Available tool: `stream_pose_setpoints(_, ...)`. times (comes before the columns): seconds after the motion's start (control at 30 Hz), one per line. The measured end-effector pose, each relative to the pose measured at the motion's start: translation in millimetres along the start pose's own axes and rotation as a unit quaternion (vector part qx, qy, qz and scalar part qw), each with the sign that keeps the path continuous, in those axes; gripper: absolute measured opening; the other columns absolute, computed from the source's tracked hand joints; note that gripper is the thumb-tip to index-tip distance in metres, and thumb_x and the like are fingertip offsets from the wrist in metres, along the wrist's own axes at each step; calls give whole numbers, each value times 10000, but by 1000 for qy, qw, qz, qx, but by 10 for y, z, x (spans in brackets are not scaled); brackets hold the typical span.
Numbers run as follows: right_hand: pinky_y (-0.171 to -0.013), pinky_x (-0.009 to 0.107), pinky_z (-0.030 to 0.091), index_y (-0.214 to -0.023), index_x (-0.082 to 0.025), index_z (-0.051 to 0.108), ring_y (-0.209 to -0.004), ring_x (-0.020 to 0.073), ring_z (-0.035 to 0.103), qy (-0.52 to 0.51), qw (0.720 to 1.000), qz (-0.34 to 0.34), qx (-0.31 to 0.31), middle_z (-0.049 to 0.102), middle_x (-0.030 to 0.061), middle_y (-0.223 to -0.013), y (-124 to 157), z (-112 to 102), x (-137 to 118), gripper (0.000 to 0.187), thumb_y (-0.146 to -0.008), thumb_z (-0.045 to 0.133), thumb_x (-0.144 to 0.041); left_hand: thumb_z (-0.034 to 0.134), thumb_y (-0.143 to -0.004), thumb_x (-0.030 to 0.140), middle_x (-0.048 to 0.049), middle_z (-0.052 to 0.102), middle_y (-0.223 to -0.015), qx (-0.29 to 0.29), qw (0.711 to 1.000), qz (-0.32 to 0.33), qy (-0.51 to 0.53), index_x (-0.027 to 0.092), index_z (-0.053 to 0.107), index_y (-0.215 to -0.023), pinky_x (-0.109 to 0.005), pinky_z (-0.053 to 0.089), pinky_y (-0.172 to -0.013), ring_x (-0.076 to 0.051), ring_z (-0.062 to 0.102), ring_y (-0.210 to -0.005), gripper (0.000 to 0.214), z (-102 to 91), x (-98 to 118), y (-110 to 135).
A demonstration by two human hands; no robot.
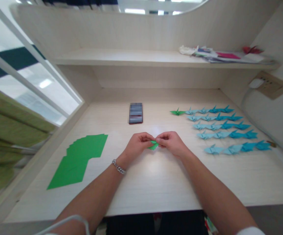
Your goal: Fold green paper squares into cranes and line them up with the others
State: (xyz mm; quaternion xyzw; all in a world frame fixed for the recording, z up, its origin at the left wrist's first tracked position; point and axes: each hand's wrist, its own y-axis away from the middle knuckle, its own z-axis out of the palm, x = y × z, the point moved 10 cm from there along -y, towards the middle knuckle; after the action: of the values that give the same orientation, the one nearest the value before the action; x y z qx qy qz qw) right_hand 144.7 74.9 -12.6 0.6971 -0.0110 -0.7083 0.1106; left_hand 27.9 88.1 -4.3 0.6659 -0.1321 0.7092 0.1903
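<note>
A small folded piece of green paper [153, 146] is pinched between my two hands just above the middle of the desk. My left hand [141, 143] grips its left side with thumb and fingers, a chain bracelet round the wrist. On the other side, my right hand [168, 142] closes its fingertips on the upper right corner. The fingers hide part of the paper, so its full shape cannot be made out. A finished green paper crane [178, 112] stands beyond my right hand, at the left end of the back row of blue paper cranes [214, 126].
Fanned green paper sheets [79, 160] lie at the left. A phone [135, 113] rests behind my hands. Above the desk [151, 189] runs a shelf [131, 57] with papers [229, 56] on it. A charger [256, 83] sits in the right wall socket, its cable hanging down.
</note>
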Motion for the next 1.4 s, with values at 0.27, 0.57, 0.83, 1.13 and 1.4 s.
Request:
stream_pose_setpoints(0.27, -479, 220, 384, -724, -127, 686, -472, 96, 494, 30, 999, -20, 16, 588, 2, -525, -10, -46, -9, 197, -671, 677, -317, 665, -673, 156, -80, 690, -759, -10, 993, -48, 110, 98, 697, -847, -300, 534, -646, -155, 645, -659, 187, 18, -110, -2)
stream_pose_setpoints(0.57, -478, 223, 390, -732, -139, 700, -477, 112, 520, 110, 993, -19, 42, 601, 12, -527, -16, -51, -10, 177, -700, 634, -300, 701, -710, 285, -55, 667, -698, 5, 999, -40, 12, 108, 664, -884, -244, 509, -564, -126, 614, -609, 251, -22, -127, -28)
stream_pose_setpoints(0.83, -488, 223, 396, -755, -131, 702, -490, 114, 530, 111, 993, -26, 37, 607, 16, -543, -2, -41, -31, 193, -714, 621, -301, 705, -702, 287, -46, 654, -667, 8, 999, -34, 10, 100, 645, -878, -233, 488, -539, -119, 597, -578, 264, -45, -119, -40)
stream_pose_setpoints(1.13, -488, 222, 395, -756, -137, 703, -481, 110, 522, 103, 994, -23, 26, 613, 15, -544, -10, -10, -1, 200, -722, 619, -316, 701, -702, 288, -13, 624, -592, 27, 999, -19, 0, 112, 627, -888, -222, 468, -503, -105, 568, -513, 267, -55, -51, -15)
stream_pose_setpoints(1.4, -491, 227, 395, -730, -142, 688, -491, 115, 523, 107, 993, -31, 42, 601, 4, -537, -1, -15, -31, 179, -714, 622, -307, 686, -719, 299, -6, 617, -596, 24, 999, 7, -24, 119, 629, -882, -223, 462, -517, -107, 567, -528, 249, -29, -50, -32)
